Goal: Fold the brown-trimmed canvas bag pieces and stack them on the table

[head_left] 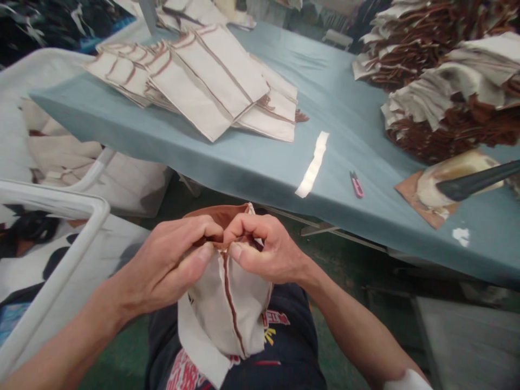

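A cream fabric piece with a brown seam down its middle and a brown lining hangs over my lap. My left hand pinches its upper edge between thumb and fingers, just left of the seam. Right beside it, my right hand pinches the same edge on the other side of the seam. The two thumbs are close together at the top of the seam. Behind my hands, the brown inner side of the piece shows as an open rim.
Ahead stands a table with a blue-grey cover. On it lie stacked cream pieces, a white strip, pink thread snips, a glue-smeared container with a black-handled brush, and brown-and-cream piles. A white-framed cart stands left.
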A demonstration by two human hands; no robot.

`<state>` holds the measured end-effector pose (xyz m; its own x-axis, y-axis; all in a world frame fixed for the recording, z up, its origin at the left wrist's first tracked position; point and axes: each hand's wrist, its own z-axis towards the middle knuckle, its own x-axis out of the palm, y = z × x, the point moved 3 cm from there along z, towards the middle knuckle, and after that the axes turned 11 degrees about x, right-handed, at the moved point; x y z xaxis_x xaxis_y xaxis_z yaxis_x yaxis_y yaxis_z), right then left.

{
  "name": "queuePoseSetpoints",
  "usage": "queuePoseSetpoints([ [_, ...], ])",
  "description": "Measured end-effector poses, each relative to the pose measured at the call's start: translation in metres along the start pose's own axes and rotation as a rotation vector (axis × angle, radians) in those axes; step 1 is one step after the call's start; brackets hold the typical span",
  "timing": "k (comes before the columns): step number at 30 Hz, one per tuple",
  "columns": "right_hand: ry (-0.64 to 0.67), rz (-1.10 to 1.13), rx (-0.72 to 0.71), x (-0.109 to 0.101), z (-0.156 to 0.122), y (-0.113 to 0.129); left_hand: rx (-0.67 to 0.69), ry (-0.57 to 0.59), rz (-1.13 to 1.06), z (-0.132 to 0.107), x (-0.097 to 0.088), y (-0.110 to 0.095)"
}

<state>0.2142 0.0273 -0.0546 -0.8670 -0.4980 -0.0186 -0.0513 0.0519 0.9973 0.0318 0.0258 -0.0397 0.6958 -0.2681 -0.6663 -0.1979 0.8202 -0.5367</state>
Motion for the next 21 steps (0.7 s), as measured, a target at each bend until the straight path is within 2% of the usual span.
queuePoseSetpoints([
  [3, -0.036, -0.109, -0.081, -0.002, -0.006, 0.006, -0.009, 0.064, -0.014, 0.002, -0.01, -0.008],
  [8, -0.084, -0.349, -0.323, -0.006, -0.017, 0.02, -0.036, 0.174, 0.013, 0.014, -0.021, -0.022],
  [11, -0.107, -0.486, -0.421, -0.008, -0.025, 0.027, -0.021, 0.209, 0.019, 0.022, -0.028, -0.029],
  [16, -0.136, -0.647, -0.488, -0.008, -0.033, 0.032, -0.05, 0.271, 0.013, 0.028, -0.031, -0.029],
  [18, -0.133, -0.663, -0.462, -0.008, -0.033, 0.032, -0.063, 0.293, 0.019, 0.028, -0.028, -0.029],
  [21, -0.108, -0.6, -0.39, -0.011, -0.031, 0.03, -0.031, 0.244, 0.085, 0.03, -0.022, -0.031],
])
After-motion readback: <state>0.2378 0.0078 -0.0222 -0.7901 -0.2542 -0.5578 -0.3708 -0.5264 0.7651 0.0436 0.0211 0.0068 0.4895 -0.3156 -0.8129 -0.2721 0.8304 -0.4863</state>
